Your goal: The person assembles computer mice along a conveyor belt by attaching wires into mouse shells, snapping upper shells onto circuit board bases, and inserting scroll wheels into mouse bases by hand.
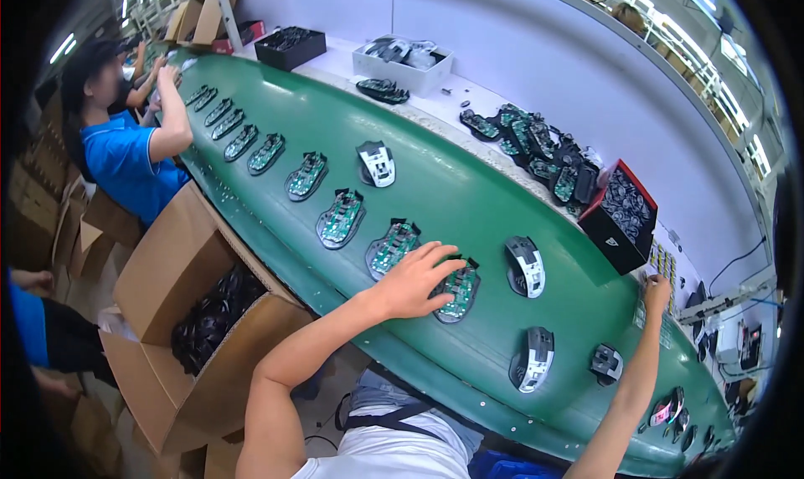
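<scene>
My left hand [416, 282] is spread over the belt, its fingertips at the left edge of an open mouse base with a green circuit board [461, 295]. Just left of that hand lies another such mouse base [392, 249]. Reaching far to the right, my right hand [657, 293] has its fingers closed at a sheet of small yellow pieces [662, 265] by the belt's far edge. What those fingers pinch is too small to tell. Mice with grey and white shells [525, 267] lie between my hands, one [533, 360] closer to me.
The green belt [469, 219] carries a row of mouse bases to the left. Along its far side stand a red-and-black box of small parts [621, 215], a heap of circuit boards [536, 144] and a white bin [402, 67]. A cardboard box [159, 378] stands at left, near a co-worker [126, 140].
</scene>
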Available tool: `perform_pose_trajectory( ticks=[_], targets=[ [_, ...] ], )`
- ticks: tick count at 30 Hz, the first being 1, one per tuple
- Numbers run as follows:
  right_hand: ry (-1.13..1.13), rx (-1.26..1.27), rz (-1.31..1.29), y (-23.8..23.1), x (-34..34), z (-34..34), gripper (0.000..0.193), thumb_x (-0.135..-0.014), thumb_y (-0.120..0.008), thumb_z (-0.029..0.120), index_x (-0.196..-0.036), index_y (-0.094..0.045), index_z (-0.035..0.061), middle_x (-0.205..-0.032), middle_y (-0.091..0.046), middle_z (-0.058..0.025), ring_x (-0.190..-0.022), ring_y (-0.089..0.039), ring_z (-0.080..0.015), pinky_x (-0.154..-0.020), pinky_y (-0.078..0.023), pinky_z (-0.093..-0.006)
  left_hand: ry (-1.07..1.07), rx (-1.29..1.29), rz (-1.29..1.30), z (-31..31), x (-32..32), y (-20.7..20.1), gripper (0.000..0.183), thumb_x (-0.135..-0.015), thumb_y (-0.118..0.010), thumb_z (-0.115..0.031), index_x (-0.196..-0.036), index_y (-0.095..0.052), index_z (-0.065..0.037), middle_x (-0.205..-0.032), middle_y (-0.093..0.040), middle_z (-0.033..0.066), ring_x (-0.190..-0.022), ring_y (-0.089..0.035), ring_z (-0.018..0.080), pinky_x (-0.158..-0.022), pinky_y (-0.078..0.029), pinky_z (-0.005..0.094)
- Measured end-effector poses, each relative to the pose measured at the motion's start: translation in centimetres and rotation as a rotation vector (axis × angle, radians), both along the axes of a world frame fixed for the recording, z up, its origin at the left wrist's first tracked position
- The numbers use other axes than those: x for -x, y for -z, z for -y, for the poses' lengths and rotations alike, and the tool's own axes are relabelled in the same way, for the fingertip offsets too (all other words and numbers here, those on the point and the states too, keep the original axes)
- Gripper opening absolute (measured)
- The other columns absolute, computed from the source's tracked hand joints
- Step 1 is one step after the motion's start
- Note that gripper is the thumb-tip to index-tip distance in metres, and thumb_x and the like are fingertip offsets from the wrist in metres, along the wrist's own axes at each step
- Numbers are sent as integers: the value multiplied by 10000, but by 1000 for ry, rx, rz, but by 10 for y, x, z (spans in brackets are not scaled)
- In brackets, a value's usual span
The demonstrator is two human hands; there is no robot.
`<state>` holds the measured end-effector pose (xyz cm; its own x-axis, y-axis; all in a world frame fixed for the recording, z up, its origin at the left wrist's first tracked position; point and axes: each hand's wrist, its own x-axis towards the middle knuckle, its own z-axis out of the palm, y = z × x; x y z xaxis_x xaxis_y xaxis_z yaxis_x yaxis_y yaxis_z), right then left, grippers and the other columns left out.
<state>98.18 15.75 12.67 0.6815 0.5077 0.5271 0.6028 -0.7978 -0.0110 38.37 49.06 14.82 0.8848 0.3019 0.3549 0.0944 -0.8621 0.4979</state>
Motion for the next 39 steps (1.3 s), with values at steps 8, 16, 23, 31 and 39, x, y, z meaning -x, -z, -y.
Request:
perform_pose_trajectory(
  ticks=[8, 16, 23, 31, 39],
  targets=[
    [-353, -568, -642, -79, 140, -30, 208, -1012, -607, 197, -1107, -658, 19, -711, -545, 25, -613, -488, -49, -556, -402, -217, 31, 52, 20, 8, -9, 17, 721, -764, -841, -280, -1365, -515, -51, -1434, -440, 209, -1282, -474, 403, -1053, -452, 481],
    [-877, -794, -1580, -127, 369, -68, 302, -856, -731, 46, -1131, -663, -59, -893, -661, -84, -798, -623, -150, -720, -520, -267, 197, 156, 46, 16, -45, -4, 678, -780, -828, -243, -1362, -525, -74, -1413, -475, 190, -1252, -504, 397, -1059, -439, 470],
    [-1012, -711, -1356, -126, 389, -105, 150, -909, -665, -17, -1033, -738, -61, -965, -700, -170, -799, -682, -214, -743, -571, -325, 413, 187, 57, -11, -65, -20, 623, -801, -796, -178, -1375, -563, -120, -1448, -516, 132, -1362, -457, 359, -1134, -376, 476],
    [-869, -602, -1371, -113, 411, -119, 268, -998, -552, 47, -1209, -686, -52, -858, -590, -72, -759, -579, -130, -702, -490, -276, 633, 135, -115, -25, -53, -6, 871, -620, -907, -338, -1402, -562, -170, -1522, -442, 92, -1417, -376, 375, -1168, -304, 521],
    [-722, -99, -839, -101, 429, -108, 461, -879, -600, -109, -1304, -672, 55, -881, -551, -110, -728, -545, -169, -635, -446, -282, 341, -65, -37, 4, -43, -5, 768, -610, -876, -507, -1210, -635, -92, -1121, -530, 116, -1105, -536, 301, -962, -415, 442]
  ],
)
